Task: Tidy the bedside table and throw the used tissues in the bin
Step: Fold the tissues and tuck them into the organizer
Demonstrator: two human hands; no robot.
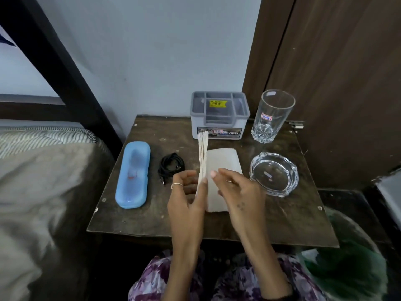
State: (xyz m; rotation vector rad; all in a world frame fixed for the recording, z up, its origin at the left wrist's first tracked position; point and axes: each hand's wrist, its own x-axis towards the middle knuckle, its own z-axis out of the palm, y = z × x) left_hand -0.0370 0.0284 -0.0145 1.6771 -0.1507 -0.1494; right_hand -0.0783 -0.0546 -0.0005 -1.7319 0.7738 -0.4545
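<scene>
A stack of white tissues stands on edge over the dark wooden bedside table. My left hand grips its near end, thumb on the right face and fingers behind. More flat white tissues lie on the table just to the right of the upright stack. My right hand rests on these flat tissues, fingers spread, its fingertips close to the upright stack. A green bin shows at the lower right, beside the table.
A grey plastic organiser box stands at the back, a tall empty glass to its right. A glass ashtray sits near the right edge. A blue case and a coiled black cable lie left. The bed adjoins on the left.
</scene>
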